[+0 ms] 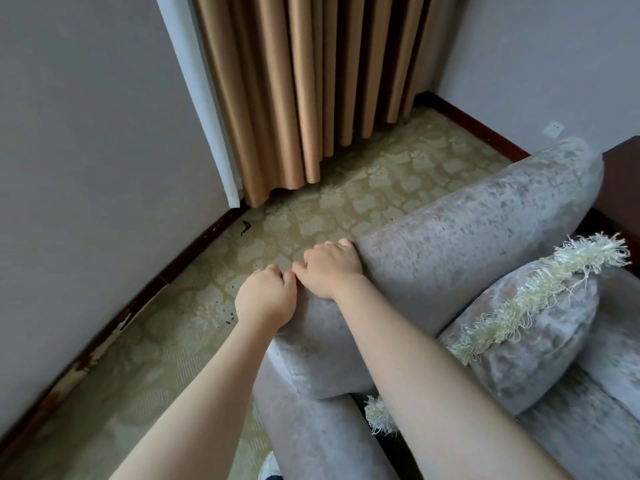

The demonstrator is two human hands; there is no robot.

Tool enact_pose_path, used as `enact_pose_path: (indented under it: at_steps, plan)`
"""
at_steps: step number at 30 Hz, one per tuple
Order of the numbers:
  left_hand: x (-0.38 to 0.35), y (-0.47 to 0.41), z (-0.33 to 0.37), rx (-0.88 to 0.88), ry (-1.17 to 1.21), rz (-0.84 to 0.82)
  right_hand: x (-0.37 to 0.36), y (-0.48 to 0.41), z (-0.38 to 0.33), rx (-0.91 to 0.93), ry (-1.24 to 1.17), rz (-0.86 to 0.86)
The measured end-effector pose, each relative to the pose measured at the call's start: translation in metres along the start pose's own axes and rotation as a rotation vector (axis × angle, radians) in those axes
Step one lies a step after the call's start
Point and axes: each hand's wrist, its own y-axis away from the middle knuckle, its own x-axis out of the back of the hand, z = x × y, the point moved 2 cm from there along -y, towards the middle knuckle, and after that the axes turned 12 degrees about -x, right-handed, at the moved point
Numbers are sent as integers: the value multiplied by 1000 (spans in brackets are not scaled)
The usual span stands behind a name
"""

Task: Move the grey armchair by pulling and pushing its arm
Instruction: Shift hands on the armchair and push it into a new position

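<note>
The grey velvet armchair (pixel 485 216) fills the lower right, its padded arm (pixel 433 258) running from the lower middle up to the right. My left hand (pixel 265 299) grips the outer edge of the arm, fingers curled over its far side. Just right of it, my right hand (pixel 329 268) grips the same edge, its fingers curled over and out of sight. The two hands almost touch. A grey cushion (pixel 530 327) with a pale fringe lies on the seat beside the arm.
A patterned green carpet (pixel 311 209) lies between the chair and the grey wall (pixel 86 168) on the left. Tan curtains (pixel 304 81) hang at the back corner. Dark wooden furniture (pixel 623 174) stands at the right edge, behind the chair. A dark skirting board (pixel 194 251) lines the wall.
</note>
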Motion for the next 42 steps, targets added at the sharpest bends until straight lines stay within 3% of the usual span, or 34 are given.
enact_pose_path:
  at_steps: [9, 15, 17, 20, 22, 24, 31, 42]
  plan:
    - [1, 0, 3, -19, -6, -26, -3, 3, -1, -46, -66, 10]
    - [2, -9, 4, -128, -30, -295, -2, -1, 2, -169, -128, -13]
    - [4, -16, 1, -201, -14, -455, 6, -16, 9, -328, -135, 1]
    - [11, -33, -20, -356, -145, -655, 27, -40, 44, -812, -21, 57]
    - [20, -50, -37, -398, -167, -648, 33, -40, 67, -1167, -150, 46]
    - [33, -68, -52, -432, -170, -605, 27, -39, 74, -1289, -291, 50]
    - [53, -135, -55, -597, -221, -643, 19, -44, 67, -1348, -233, 116]
    - [8, -228, 88, -1260, -235, -681, 12, -47, 70, -1401, -139, 191]
